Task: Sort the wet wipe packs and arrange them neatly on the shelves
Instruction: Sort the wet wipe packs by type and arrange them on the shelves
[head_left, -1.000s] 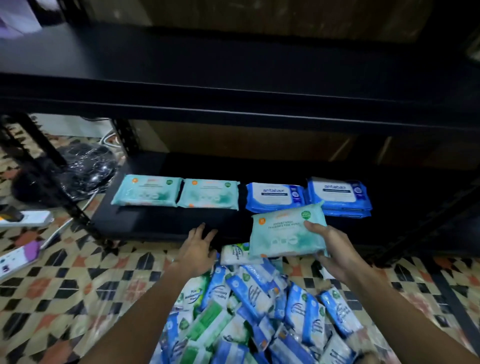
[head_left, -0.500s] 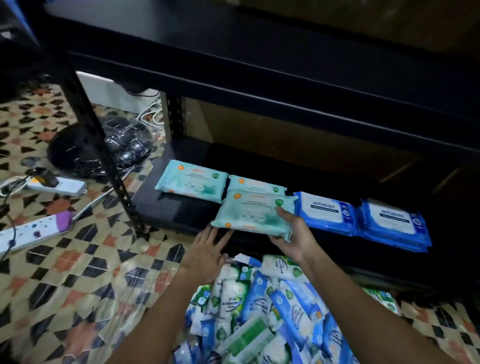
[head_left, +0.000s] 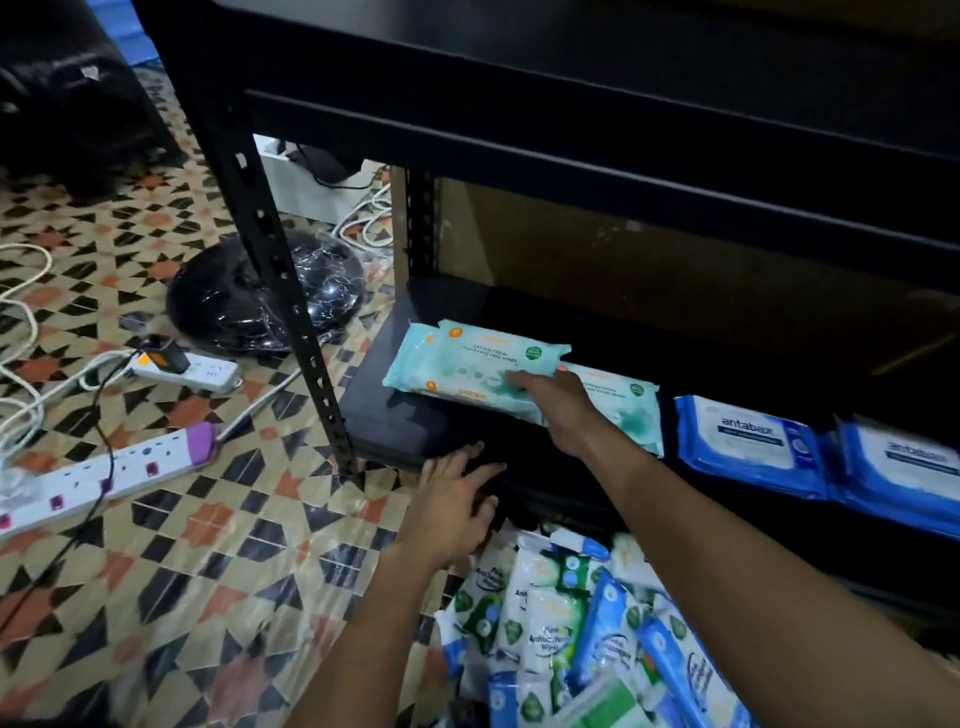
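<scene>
Two teal packs sit stacked at centre frame on the bottom shelf (head_left: 395, 431), and the right hand (head_left: 558, 410) lies on the top teal pack (head_left: 467, 358) with fingers stretched flat across its right end, pressing rather than pinching. The lower teal pack (head_left: 457, 397) shows only as an edge beneath it; a third teal pack (head_left: 628, 410) lies just beside to the right, partly behind the wrist. Further right are two stacks of blue packs (head_left: 748, 447), the far one (head_left: 904, 467) blurred. The left hand (head_left: 452, 501) rests with loose spread fingers on the shelf's front lip, holding nothing. The unsorted pile (head_left: 587, 639) of blue, green and white packs fills the lower right of the frame, on the tiled floor (head_left: 208, 545). Handling judgement: these look like soft film pouches, light to moderate in weight, squashy in the middle and likely slick (glossy wrap), not fragile. Best hold is probably across a short end or both long edges, thumb under, fingers on top; a flat palm is enough to slide and square one on its stack. Risk: top pack skating off the one below if pushed hard. Power strips (head_left: 104, 473) and cables lie at left frame.
</scene>
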